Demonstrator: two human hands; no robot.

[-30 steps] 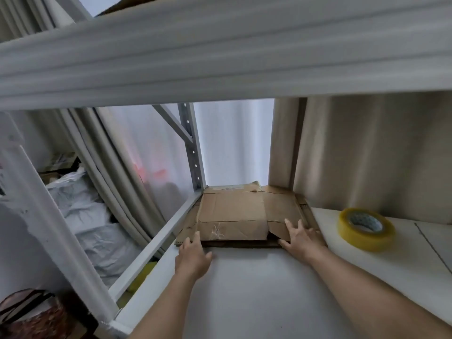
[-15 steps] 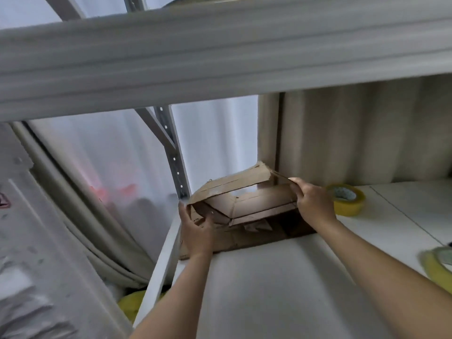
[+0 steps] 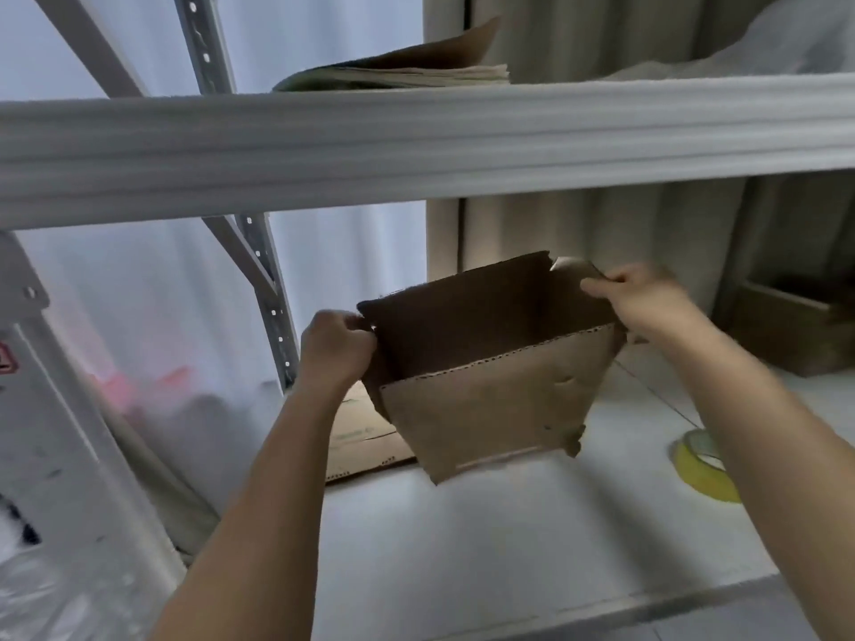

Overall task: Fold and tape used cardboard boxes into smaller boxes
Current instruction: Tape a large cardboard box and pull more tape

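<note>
Above the white shelf (image 3: 486, 538), between the two uprights, I hold the cardboard box (image 3: 490, 390) clear of the surface, mouth gaping. My left hand (image 3: 335, 349) pinches its left edge and my right hand (image 3: 647, 303) pinches the top right corner. I judge the worn corner could tear if I pull the sides apart too hard. The shelf beam (image 3: 416, 150) hangs close overhead, so lifting higher risks a knock. The tape roll (image 3: 705, 469) sits near my right forearm and could be swept off.
</note>
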